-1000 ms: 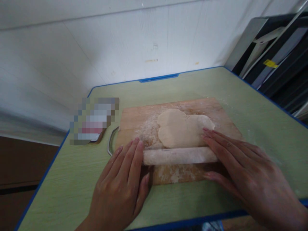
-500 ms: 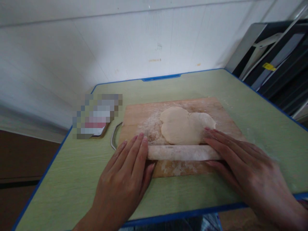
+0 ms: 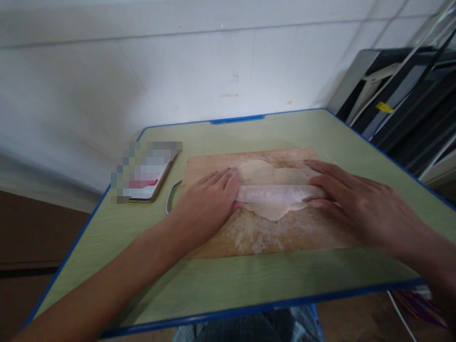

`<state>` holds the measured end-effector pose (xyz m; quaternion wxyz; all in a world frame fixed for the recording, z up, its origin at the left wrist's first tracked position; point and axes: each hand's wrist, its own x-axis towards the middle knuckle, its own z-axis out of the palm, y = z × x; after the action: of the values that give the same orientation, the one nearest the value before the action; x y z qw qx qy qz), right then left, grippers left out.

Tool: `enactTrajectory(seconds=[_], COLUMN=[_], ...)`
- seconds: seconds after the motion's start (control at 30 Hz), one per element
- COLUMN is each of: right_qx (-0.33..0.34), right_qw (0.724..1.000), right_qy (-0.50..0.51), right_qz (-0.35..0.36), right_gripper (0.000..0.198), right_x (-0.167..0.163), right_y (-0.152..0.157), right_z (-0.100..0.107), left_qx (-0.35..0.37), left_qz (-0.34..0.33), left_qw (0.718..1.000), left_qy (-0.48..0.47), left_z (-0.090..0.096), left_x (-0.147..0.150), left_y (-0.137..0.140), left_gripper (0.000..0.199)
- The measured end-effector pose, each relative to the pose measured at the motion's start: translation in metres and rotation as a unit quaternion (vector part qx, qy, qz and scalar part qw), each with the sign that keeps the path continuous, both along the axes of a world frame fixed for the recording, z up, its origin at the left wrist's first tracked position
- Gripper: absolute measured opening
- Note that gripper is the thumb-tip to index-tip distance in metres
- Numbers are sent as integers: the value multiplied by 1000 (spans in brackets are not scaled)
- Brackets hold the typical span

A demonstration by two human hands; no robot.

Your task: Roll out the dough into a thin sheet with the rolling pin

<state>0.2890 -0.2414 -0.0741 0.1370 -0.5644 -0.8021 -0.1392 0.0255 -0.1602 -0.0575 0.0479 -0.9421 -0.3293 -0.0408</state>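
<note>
A pale, floury rolling pin (image 3: pixel 276 194) lies across the middle of a flat sheet of dough (image 3: pixel 257 172), which shows both beyond it and on its near side. My left hand (image 3: pixel 219 192) is closed over the pin's left end, fingers together. At the other end, my right hand (image 3: pixel 347 194) grips the pin between thumb and fingers, its index finger stretched over the dough's right side. Under the dough is a wooden cutting board (image 3: pixel 210 251), dusted with flour, heaviest along its near part. Both ends of the pin are hidden by my hands.
The board lies on a green table (image 3: pixel 278 273) with a blue rim. A metal handle (image 3: pixel 170 197) sticks out at the board's left. Further left is a phone-like flat object (image 3: pixel 147 178), partly pixelated. A white wall (image 3: pixel 199 71) stands behind; dark panels (image 3: pixel 409 104) lean at the right.
Both hands have pushed the rolling pin away from me, from the dough's near edge onto its middle. Dough now shows on the near side of the pin. The view has shifted slightly.
</note>
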Motion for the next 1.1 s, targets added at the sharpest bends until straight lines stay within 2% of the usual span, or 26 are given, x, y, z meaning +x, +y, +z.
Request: enactTrajectory(seconds=[0.13,0.37,0.6,0.77,1.1], right_qx=[-34,-65,-69,-72,-64], right_qw=[999,994,996,995,995], right_qy=[38,92,60,72,77], right_qz=[5,9,-17,-24,-14], right_gripper=[57,51,51,48,47], right_x=[9,10,7,5,5], right_y=[12,29,21,23,21], right_z=[-5,-9,-7,-10,-10], left_qx=[-77,-91,-86,-54,-49], left_qz=[-8,-57,-4,9,4], left_qw=[997,994,996,998,999], left_qy=[-11,-27,-23,-22,-14], left_z=[9,12,9,3,6], left_x=[2,7,11,9,9], left_y=[19,42,32,31,27], left_gripper=[39,50,49,57,61])
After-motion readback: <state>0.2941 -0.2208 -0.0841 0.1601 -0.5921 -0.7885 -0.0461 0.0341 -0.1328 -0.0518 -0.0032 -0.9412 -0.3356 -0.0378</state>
